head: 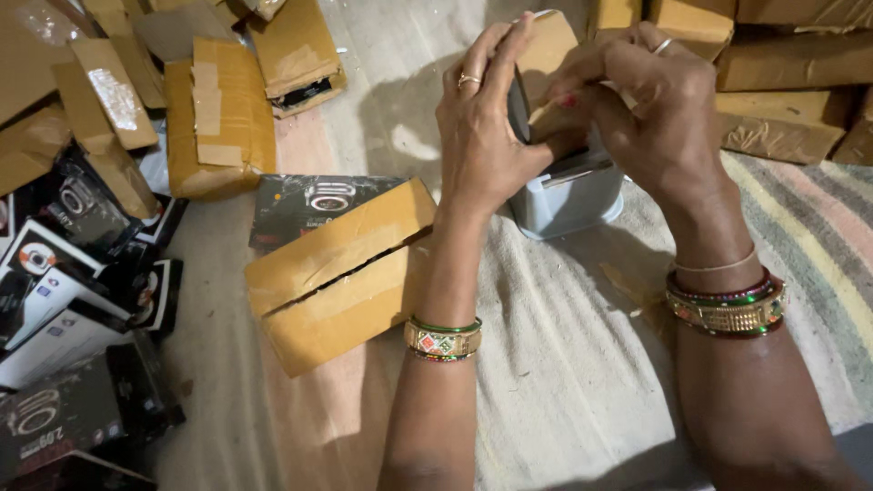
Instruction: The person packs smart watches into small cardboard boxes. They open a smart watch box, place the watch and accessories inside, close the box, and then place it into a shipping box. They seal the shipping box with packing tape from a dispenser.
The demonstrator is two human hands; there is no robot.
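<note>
My left hand (482, 127) and my right hand (650, 109) are raised together over a cloth-covered floor, both gripping a small tan cardboard box (548, 56). A dark flat edge shows between the left palm and the box. Right below the hands stands a grey tape dispenser (568, 195); my right hand's heel is close to its top. Both wrists carry bangles.
A taped brown parcel (336, 273) lies left of my left forearm, with a black printed product box (309, 202) behind it. More brown parcels (218, 118) and black-and-white product boxes (64, 300) pile at the left; further parcels (782, 91) stack at the top right. A striped mat (818, 236) lies at the right.
</note>
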